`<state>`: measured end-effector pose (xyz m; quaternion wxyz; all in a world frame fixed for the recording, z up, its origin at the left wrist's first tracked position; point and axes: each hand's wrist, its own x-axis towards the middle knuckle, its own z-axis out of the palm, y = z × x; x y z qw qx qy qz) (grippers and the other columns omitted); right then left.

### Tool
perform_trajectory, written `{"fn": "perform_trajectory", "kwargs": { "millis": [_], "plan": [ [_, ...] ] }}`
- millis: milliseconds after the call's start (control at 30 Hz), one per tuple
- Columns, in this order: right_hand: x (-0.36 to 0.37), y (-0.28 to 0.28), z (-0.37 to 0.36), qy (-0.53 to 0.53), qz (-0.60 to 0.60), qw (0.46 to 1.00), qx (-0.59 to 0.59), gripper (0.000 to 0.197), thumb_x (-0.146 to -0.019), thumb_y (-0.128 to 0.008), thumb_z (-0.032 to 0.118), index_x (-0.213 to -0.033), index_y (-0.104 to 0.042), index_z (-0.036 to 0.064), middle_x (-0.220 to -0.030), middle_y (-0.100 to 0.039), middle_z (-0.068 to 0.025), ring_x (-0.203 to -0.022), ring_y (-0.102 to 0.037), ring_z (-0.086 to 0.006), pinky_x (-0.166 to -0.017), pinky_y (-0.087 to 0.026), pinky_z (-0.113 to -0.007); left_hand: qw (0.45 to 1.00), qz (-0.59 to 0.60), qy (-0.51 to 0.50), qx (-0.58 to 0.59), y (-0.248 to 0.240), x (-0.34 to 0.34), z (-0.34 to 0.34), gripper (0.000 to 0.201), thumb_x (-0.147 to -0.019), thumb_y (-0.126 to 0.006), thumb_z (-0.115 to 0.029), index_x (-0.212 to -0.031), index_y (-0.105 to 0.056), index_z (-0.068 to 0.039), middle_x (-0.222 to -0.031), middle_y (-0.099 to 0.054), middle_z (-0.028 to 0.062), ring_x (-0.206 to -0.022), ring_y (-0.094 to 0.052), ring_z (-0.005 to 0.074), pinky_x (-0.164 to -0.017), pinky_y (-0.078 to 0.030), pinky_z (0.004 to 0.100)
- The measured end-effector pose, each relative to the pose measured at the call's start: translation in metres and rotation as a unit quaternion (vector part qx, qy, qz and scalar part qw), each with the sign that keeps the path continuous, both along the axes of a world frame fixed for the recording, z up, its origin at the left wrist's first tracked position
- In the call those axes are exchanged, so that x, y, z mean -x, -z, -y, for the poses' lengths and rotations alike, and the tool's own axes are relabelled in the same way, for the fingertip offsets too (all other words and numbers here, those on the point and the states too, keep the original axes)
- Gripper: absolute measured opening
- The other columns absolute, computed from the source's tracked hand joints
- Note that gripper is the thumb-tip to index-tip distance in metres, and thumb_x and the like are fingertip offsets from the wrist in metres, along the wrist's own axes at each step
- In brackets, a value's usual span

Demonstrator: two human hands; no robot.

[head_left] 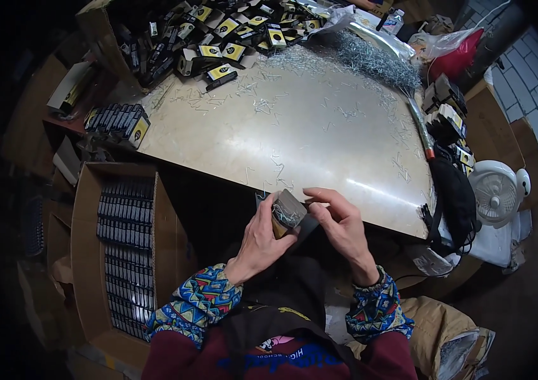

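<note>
My left hand grips a small black and yellow box, open at the top, with thin metal pins showing inside it. My right hand is at the box's right side, its thumb and fingers pinched together at the open flap. Both hands hover just over the near edge of a pale, shiny table. Loose metal pins lie scattered across the tabletop, and a thick heap of pins sits at its far right.
A cardboard carton at my left holds rows of packed black boxes. Several empty black and yellow boxes are piled at the table's far side, a stack at its left corner. A white fan stands right, beside a black bag.
</note>
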<state>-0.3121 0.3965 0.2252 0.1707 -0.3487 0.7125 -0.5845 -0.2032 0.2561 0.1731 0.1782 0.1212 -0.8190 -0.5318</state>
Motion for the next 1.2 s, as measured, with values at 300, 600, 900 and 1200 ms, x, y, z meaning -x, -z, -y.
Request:
{"fn": "perform_trajectory", "kwargs": {
  "millis": [300,600,900,1200],
  "plan": [
    [-0.004,-0.002,0.002,-0.024,-0.015,0.992,-0.119,0.017,-0.093,-0.062,0.009,-0.104,-0.067,-0.0041,-0.074,-0.067,-0.0042,-0.063,-0.060,-0.0072,-0.057,-0.048,-0.021,0.964,-0.001,0.008,0.265,-0.001,-0.002,0.000,0.098,-0.067,-0.073,-0.008,-0.148,-0.019,-0.001,-0.128,-0.044,0.0191,-0.117,-0.045,0.0364,-0.100,-0.033,0.0448],
    [0.015,0.016,-0.009,0.110,-0.074,0.984,-0.122,0.014,-0.091,-0.064,0.008,-0.094,-0.069,-0.0039,-0.067,-0.064,-0.0036,-0.056,-0.058,-0.0077,-0.051,-0.046,-0.022,0.979,-0.020,0.037,0.202,-0.003,0.001,0.002,0.101,-0.071,-0.079,-0.018,-0.149,-0.018,0.000,-0.133,-0.045,0.0191,-0.120,-0.046,0.0343,-0.102,-0.033,0.0443],
    [0.007,0.011,-0.004,0.093,-0.018,0.994,-0.053,0.014,-0.089,-0.067,0.008,-0.100,-0.069,-0.0013,-0.089,-0.066,-0.0068,-0.074,-0.062,-0.0109,-0.061,-0.050,-0.024,0.998,0.013,0.002,0.061,-0.007,0.008,0.004,0.071,-0.070,-0.079,-0.015,-0.128,-0.041,0.000,-0.113,-0.054,0.0206,-0.100,-0.058,0.0380,-0.083,-0.049,0.0429],
    [0.004,0.017,0.008,0.025,-0.213,0.975,-0.061,0.017,-0.083,-0.069,0.004,-0.100,-0.071,0.0029,-0.116,-0.063,-0.0167,-0.099,-0.062,-0.0275,-0.078,-0.052,-0.032,0.981,-0.056,-0.022,0.183,-0.007,0.006,0.002,0.071,-0.069,-0.081,-0.011,-0.126,-0.041,0.000,-0.107,-0.056,0.0226,-0.093,-0.061,0.0405,-0.077,-0.052,0.0425]
  ]
}}
